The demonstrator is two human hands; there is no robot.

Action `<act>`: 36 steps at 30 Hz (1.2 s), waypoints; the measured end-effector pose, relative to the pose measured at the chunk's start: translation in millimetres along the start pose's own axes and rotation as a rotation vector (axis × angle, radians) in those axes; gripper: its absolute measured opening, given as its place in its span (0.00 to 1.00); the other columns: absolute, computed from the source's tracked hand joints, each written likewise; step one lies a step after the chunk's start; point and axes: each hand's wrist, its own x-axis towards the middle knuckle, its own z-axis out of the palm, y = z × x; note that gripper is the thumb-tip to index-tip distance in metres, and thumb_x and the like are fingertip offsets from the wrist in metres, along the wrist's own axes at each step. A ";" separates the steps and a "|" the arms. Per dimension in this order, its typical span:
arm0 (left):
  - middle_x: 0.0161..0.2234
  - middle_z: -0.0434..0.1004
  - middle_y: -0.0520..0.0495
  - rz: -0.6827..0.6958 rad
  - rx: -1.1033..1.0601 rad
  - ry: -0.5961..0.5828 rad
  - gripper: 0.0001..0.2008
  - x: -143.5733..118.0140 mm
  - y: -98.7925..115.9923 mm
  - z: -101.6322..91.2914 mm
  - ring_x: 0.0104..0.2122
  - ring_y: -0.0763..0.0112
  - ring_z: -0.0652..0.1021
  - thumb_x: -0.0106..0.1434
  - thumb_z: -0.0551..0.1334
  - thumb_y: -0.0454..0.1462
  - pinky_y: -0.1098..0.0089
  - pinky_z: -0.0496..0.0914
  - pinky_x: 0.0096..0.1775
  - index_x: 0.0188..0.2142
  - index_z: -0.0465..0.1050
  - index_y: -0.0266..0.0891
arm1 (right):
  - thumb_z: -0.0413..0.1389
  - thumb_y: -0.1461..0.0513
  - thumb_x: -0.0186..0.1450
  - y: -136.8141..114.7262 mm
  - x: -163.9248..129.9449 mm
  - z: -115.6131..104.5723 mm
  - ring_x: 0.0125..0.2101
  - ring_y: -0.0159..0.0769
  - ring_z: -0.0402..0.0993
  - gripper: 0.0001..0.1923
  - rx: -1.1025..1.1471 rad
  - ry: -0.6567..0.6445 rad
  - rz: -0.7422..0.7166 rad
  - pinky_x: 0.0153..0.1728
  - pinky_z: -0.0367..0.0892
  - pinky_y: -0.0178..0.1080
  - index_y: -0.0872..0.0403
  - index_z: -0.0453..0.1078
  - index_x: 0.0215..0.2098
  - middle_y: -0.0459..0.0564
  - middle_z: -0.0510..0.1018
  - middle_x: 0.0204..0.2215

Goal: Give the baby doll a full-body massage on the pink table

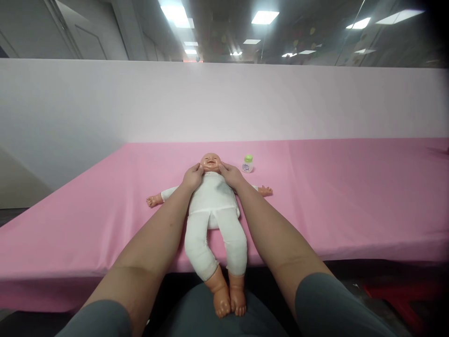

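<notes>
Nearest to us, just below the doll [213,192], there's our grey-clad lap [192,309], and the doll's bare feet [229,299] hang past the near edge of the pink-covered surface [333,206] right above it; whether they touch it, we can't tell! Down to the right of the doll, below the edge, a red frame [396,297] shows in shadow. Our forearms run up either side of the doll, grey sleeves [326,299] at the elbows, and between them lie its white legs, slightly bent, then the white torso, flat on its back, face up. Out go the doll's arms, spread wide, one small palm to each side of it. And here's the grip: our left hand [193,177] and our right hand [230,175] clamped on the doll's head from opposite sides, thumbs at the cheeks, the other fingers partly hidden, so we can't tell how far they wrap! Level with the head, just right of it, stands a small bottle [247,164], green cap on top, clear of our right hand. Beyond the doll, a white wall [224,103] rises, and above that, bright ceiling lights [265,18] gleam, with a pale panelled door [93,32] far off to the doll's upper left.
</notes>
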 end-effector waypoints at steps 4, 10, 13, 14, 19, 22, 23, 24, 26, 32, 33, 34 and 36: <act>0.52 0.84 0.37 -0.009 -0.102 -0.038 0.27 2.1 -4.9 2.5 0.52 0.56 0.82 0.69 0.57 0.54 0.59 0.72 0.55 0.51 0.81 0.37 | 0.47 0.42 0.74 4.6 4.3 2.0 0.53 0.45 0.79 0.29 -0.028 0.019 0.003 0.58 0.71 0.47 0.48 0.78 0.58 0.50 0.84 0.52; 0.48 0.85 0.38 -0.018 -0.130 -0.044 0.27 3.7 -6.6 1.8 0.48 0.56 0.83 0.70 0.56 0.55 0.59 0.73 0.53 0.49 0.82 0.37 | 0.47 0.39 0.72 1.6 3.8 3.8 0.54 0.44 0.79 0.31 -0.069 0.052 0.003 0.58 0.69 0.45 0.47 0.78 0.57 0.49 0.83 0.54; 0.49 0.85 0.41 0.006 -0.033 -0.057 0.28 -2.2 2.1 -3.0 0.49 0.55 0.82 0.68 0.58 0.57 0.59 0.72 0.55 0.50 0.82 0.39 | 0.55 0.37 0.67 -2.7 0.4 3.3 0.54 0.46 0.78 0.31 -0.106 0.046 -0.017 0.58 0.70 0.46 0.45 0.78 0.56 0.49 0.83 0.53; 0.49 0.85 0.42 0.015 0.009 -0.065 0.29 -4.9 6.1 -4.8 0.50 0.54 0.82 0.66 0.60 0.58 0.59 0.72 0.55 0.51 0.81 0.39 | 0.58 0.37 0.65 -3.7 -0.6 3.1 0.53 0.46 0.79 0.31 -0.116 0.041 -0.013 0.57 0.70 0.46 0.45 0.78 0.56 0.50 0.83 0.52; 0.52 0.84 0.42 -0.002 0.138 -0.091 0.33 -15.4 22.7 -8.4 0.51 0.51 0.81 0.57 0.70 0.57 0.62 0.74 0.52 0.55 0.79 0.40 | 0.67 0.38 0.58 -4.8 -1.9 3.6 0.51 0.47 0.80 0.36 -0.101 0.022 0.023 0.53 0.73 0.46 0.46 0.76 0.58 0.51 0.83 0.52; 0.53 0.84 0.42 -0.017 0.172 -0.085 0.33 -16.0 25.1 -7.4 0.51 0.52 0.82 0.57 0.72 0.55 0.64 0.74 0.51 0.57 0.78 0.41 | 0.68 0.39 0.56 -3.9 -0.6 4.2 0.50 0.48 0.80 0.37 -0.119 0.049 0.049 0.52 0.74 0.47 0.47 0.75 0.57 0.51 0.83 0.52; 0.53 0.84 0.42 -0.016 0.179 -0.084 0.33 -15.7 24.9 -7.0 0.51 0.53 0.82 0.57 0.72 0.55 0.64 0.74 0.51 0.57 0.78 0.41 | 0.68 0.39 0.55 -3.7 -0.3 4.3 0.50 0.48 0.80 0.37 -0.121 0.053 0.051 0.52 0.74 0.46 0.47 0.75 0.57 0.51 0.83 0.52; 0.53 0.84 0.42 -0.013 0.185 -0.082 0.32 -15.3 24.4 -6.7 0.51 0.53 0.82 0.57 0.71 0.54 0.64 0.74 0.51 0.57 0.78 0.40 | 0.68 0.39 0.56 -3.7 -0.1 4.4 0.50 0.48 0.80 0.37 -0.121 0.053 0.050 0.52 0.74 0.46 0.46 0.75 0.57 0.50 0.83 0.52; 0.52 0.84 0.42 -0.007 0.192 -0.074 0.31 -14.6 22.9 -6.4 0.51 0.53 0.82 0.58 0.71 0.53 0.64 0.74 0.51 0.57 0.78 0.40 | 0.68 0.39 0.57 -4.0 -0.5 4.2 0.50 0.47 0.81 0.36 -0.115 0.047 0.046 0.52 0.74 0.46 0.45 0.76 0.58 0.49 0.84 0.51; 0.51 0.85 0.43 0.014 0.151 -0.067 0.27 -12.6 18.6 -7.0 0.49 0.53 0.82 0.61 0.69 0.53 0.62 0.74 0.50 0.55 0.79 0.41 | 0.65 0.39 0.61 -5.6 -3.6 2.6 0.51 0.47 0.80 0.32 -0.064 0.010 -0.012 0.53 0.73 0.47 0.43 0.77 0.58 0.48 0.84 0.51; 0.50 0.85 0.43 0.013 0.141 -0.068 0.27 -11.9 17.8 -7.1 0.49 0.53 0.82 0.62 0.68 0.53 0.62 0.74 0.50 0.55 0.79 0.41 | 0.64 0.39 0.61 -5.4 -3.7 2.3 0.52 0.47 0.80 0.32 -0.051 0.006 -0.024 0.54 0.73 0.47 0.43 0.77 0.59 0.48 0.84 0.52; 0.50 0.85 0.43 0.009 0.130 -0.069 0.26 -11.1 16.8 -7.0 0.50 0.52 0.82 0.63 0.67 0.52 0.61 0.73 0.51 0.55 0.79 0.41 | 0.64 0.39 0.62 -4.9 -3.8 1.9 0.53 0.47 0.80 0.32 -0.037 0.002 -0.031 0.55 0.73 0.47 0.43 0.77 0.59 0.48 0.84 0.52; 0.50 0.85 0.42 0.002 0.098 -0.068 0.25 -8.6 13.7 -6.6 0.51 0.52 0.81 0.64 0.66 0.51 0.60 0.73 0.52 0.55 0.80 0.40 | 0.62 0.40 0.64 -3.8 -3.5 1.2 0.55 0.47 0.79 0.32 -0.001 -0.008 -0.030 0.57 0.71 0.48 0.44 0.76 0.61 0.49 0.83 0.54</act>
